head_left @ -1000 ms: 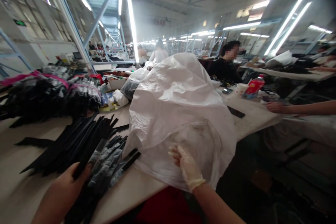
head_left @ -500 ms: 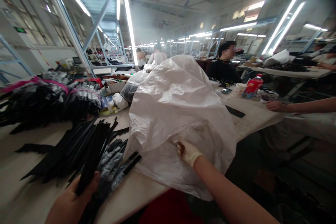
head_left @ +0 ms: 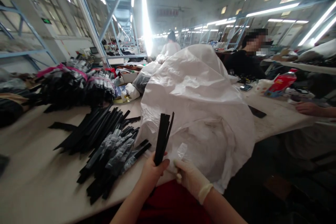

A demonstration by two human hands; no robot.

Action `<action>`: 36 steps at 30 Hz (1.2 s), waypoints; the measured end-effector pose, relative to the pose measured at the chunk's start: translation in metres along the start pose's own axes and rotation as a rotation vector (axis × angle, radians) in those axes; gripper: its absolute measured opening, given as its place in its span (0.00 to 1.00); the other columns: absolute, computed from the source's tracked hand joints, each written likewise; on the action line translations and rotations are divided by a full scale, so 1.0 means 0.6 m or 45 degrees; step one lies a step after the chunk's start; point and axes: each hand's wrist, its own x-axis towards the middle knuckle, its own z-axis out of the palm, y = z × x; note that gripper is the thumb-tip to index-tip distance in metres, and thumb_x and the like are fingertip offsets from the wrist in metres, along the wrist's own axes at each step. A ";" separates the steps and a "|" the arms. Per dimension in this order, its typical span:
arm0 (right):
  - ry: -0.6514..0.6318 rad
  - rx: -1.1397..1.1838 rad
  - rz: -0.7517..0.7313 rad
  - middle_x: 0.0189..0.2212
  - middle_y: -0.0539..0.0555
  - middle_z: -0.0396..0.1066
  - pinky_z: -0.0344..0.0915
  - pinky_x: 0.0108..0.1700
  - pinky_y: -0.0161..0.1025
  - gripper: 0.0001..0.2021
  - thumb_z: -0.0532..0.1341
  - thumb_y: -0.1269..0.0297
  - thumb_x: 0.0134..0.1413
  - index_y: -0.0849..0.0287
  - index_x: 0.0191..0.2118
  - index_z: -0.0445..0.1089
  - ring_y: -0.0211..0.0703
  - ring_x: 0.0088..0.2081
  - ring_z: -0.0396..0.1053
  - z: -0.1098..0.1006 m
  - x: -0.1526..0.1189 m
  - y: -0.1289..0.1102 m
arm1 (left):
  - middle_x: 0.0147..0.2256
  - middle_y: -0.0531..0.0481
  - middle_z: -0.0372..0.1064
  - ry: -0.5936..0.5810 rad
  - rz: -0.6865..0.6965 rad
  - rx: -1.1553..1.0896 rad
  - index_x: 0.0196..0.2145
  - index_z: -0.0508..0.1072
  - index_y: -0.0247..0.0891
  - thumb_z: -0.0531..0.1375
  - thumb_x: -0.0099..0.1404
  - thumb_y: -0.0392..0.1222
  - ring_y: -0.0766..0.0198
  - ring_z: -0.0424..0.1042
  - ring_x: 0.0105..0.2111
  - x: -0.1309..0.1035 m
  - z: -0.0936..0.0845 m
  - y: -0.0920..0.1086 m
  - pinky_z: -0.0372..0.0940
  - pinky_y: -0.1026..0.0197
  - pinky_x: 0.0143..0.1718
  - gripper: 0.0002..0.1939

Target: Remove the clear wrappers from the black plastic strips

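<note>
My left hand (head_left: pixel 154 169), bare, is closed around a small bundle of black strips (head_left: pixel 162 134), which stands nearly upright. Beside it my right hand (head_left: pixel 193 178), in a pale thin glove, pinches a small piece of clear plastic (head_left: pixel 182 150) between thumb and fingers. Behind both hands rises a large white plastic bag (head_left: pixel 194 87), draped over something hidden. On the table to the left lie a fanned pile of loose black strips (head_left: pixel 89 131) and a heap of black strips wrapped in clear plastic (head_left: pixel 115 154).
Bundles tied with pink bands (head_left: pixel 76 84) lie at the far left. A red bottle (head_left: pixel 283 82), a phone (head_left: pixel 246 87) and a dark flat piece (head_left: pixel 257 112) are on the table (head_left: pixel 278 119) at right. Another person's hand (head_left: pixel 307 108) rests at its right edge.
My left hand has brought the black strips from the left pile to in front of me. My right hand has come back from the white bag and now shows clear plastic in its fingers.
</note>
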 end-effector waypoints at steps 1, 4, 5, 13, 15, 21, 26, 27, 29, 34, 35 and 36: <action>-0.029 -0.078 -0.053 0.15 0.43 0.63 0.49 0.15 0.27 0.17 0.66 0.53 0.37 0.61 0.23 0.62 0.26 0.13 0.54 0.002 -0.002 0.001 | 0.15 0.62 0.59 -0.020 -0.017 -0.007 0.35 0.71 0.35 0.65 0.42 0.47 0.74 0.53 0.11 0.001 0.001 -0.004 0.49 0.68 0.12 0.21; -0.033 -0.353 -0.159 0.13 0.44 0.62 0.51 0.18 0.30 0.18 0.64 0.50 0.39 0.61 0.21 0.63 0.28 0.14 0.55 0.011 -0.010 -0.004 | 0.16 0.61 0.61 -0.080 -0.068 -0.038 0.36 0.71 0.34 0.66 0.43 0.47 0.76 0.51 0.11 -0.005 -0.007 -0.011 0.48 0.69 0.12 0.22; -0.035 -0.449 -0.179 0.13 0.45 0.62 0.52 0.19 0.31 0.18 0.63 0.49 0.41 0.61 0.21 0.63 0.29 0.15 0.57 0.013 -0.012 -0.006 | 0.16 0.61 0.61 -0.092 -0.081 -0.048 0.36 0.70 0.34 0.66 0.43 0.47 0.76 0.51 0.11 -0.007 -0.010 -0.012 0.48 0.69 0.12 0.23; -0.032 -0.531 -0.232 0.12 0.44 0.60 0.52 0.20 0.32 0.23 0.60 0.42 0.41 0.60 0.19 0.61 0.31 0.15 0.56 0.022 -0.013 -0.015 | 0.10 0.62 0.56 -0.110 -0.123 -0.092 0.21 0.65 0.37 0.69 0.38 0.48 0.75 0.51 0.10 -0.006 -0.006 -0.011 0.46 0.69 0.12 0.18; -0.051 -0.490 -0.259 0.13 0.45 0.60 0.51 0.21 0.32 0.23 0.60 0.42 0.42 0.60 0.19 0.62 0.31 0.16 0.56 0.022 -0.016 -0.019 | 0.09 0.63 0.54 -0.062 -0.101 -0.104 0.19 0.62 0.38 0.68 0.40 0.48 0.75 0.51 0.11 -0.005 -0.007 -0.002 0.46 0.69 0.13 0.18; 0.181 -0.358 -0.465 0.23 0.49 0.68 0.57 0.26 0.32 0.20 0.62 0.45 0.42 0.61 0.27 0.69 0.33 0.22 0.60 0.010 -0.020 -0.027 | 0.13 0.60 0.59 0.104 -0.058 -0.184 0.19 0.63 0.37 0.65 0.47 0.51 0.75 0.55 0.14 -0.010 -0.037 0.038 0.49 0.70 0.15 0.18; 0.276 -0.489 -0.616 0.37 0.55 0.72 0.64 0.40 0.40 0.20 0.59 0.47 0.47 0.58 0.39 0.70 0.42 0.34 0.68 -0.006 -0.030 -0.039 | 0.14 0.60 0.59 0.153 -0.079 -0.259 0.20 0.62 0.37 0.66 0.45 0.52 0.75 0.56 0.14 -0.016 -0.051 0.050 0.50 0.70 0.15 0.19; 0.233 -0.548 -0.628 0.40 0.56 0.72 0.63 0.45 0.43 0.21 0.60 0.48 0.47 0.58 0.41 0.70 0.46 0.39 0.68 -0.003 -0.035 -0.042 | 0.14 0.60 0.59 0.151 -0.080 -0.264 0.20 0.63 0.37 0.66 0.45 0.52 0.75 0.56 0.14 -0.016 -0.051 0.049 0.50 0.70 0.15 0.19; 0.105 -0.718 -0.607 0.45 0.58 0.70 0.57 0.53 0.47 0.22 0.62 0.51 0.45 0.59 0.45 0.68 0.50 0.47 0.65 0.012 -0.045 -0.048 | 0.14 0.59 0.60 0.130 -0.082 -0.261 0.21 0.63 0.36 0.66 0.46 0.52 0.75 0.57 0.14 -0.019 -0.047 0.047 0.51 0.70 0.15 0.19; -0.426 -0.696 -0.394 0.38 0.52 0.72 0.63 0.46 0.43 0.20 0.65 0.59 0.42 0.59 0.43 0.67 0.45 0.42 0.68 0.069 -0.039 -0.036 | 0.16 0.57 0.65 0.047 -0.092 -0.192 0.25 0.67 0.35 0.64 0.50 0.51 0.72 0.60 0.15 -0.028 -0.036 0.042 0.53 0.69 0.16 0.16; -0.480 -0.637 -0.352 0.34 0.51 0.72 0.64 0.44 0.41 0.17 0.63 0.58 0.44 0.60 0.41 0.68 0.44 0.38 0.69 0.075 -0.033 -0.030 | 0.16 0.56 0.66 0.042 -0.091 -0.172 0.25 0.68 0.35 0.64 0.50 0.51 0.72 0.60 0.15 -0.029 -0.036 0.043 0.53 0.69 0.16 0.16; -0.505 -0.600 -0.308 0.31 0.50 0.72 0.65 0.41 0.41 0.14 0.61 0.57 0.46 0.60 0.38 0.68 0.42 0.35 0.69 0.078 -0.028 -0.024 | 0.17 0.56 0.67 0.045 -0.088 -0.154 0.26 0.68 0.35 0.64 0.50 0.50 0.72 0.60 0.15 -0.030 -0.037 0.045 0.54 0.69 0.16 0.15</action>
